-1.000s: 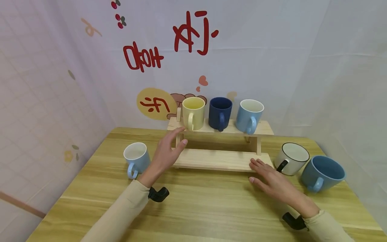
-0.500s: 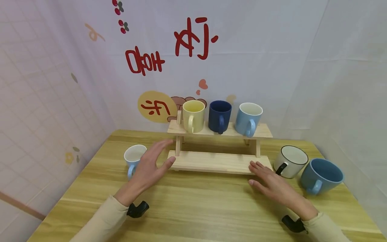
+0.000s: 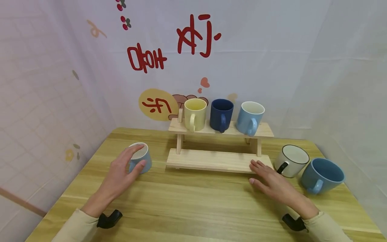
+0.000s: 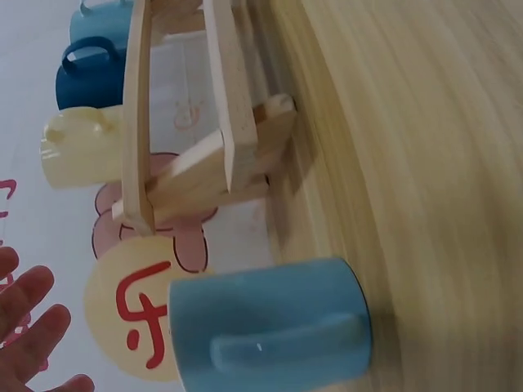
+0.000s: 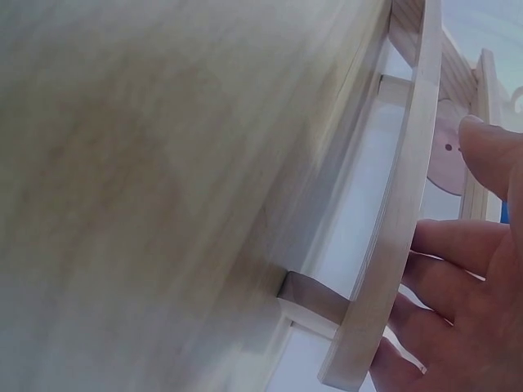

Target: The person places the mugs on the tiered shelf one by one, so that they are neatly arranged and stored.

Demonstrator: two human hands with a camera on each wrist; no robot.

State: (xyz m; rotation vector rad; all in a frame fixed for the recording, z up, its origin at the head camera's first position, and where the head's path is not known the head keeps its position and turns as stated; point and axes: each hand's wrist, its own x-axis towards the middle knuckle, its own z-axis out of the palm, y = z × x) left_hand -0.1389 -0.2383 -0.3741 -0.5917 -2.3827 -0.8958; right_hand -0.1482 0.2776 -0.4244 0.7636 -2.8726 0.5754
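In the head view my left hand [image 3: 121, 169] reaches over a light blue mug [image 3: 144, 162] at the left of the table, its fingers spread and partly covering the mug. The left wrist view shows this blue mug [image 4: 270, 327] with its handle toward the camera and the fingers off to the side. My right hand [image 3: 273, 183] rests its fingertips at the front right of the lower board of a wooden two-tier rack [image 3: 216, 160]. On the upper board stand a yellow mug [image 3: 198, 117], a navy mug [image 3: 220, 116] and another light blue mug [image 3: 246, 119].
Right of the rack stand a white mug with a black rim [image 3: 290, 163] and a wide blue-grey mug [image 3: 321, 178]. The wooden table [image 3: 193, 205] extends in front of the rack. A printed white cloth [image 3: 257, 50] hangs behind.
My left hand has moved left and toward me, away from the rack's yellow mug to the light blue mug on the table. The right hand has stayed at the lower board.
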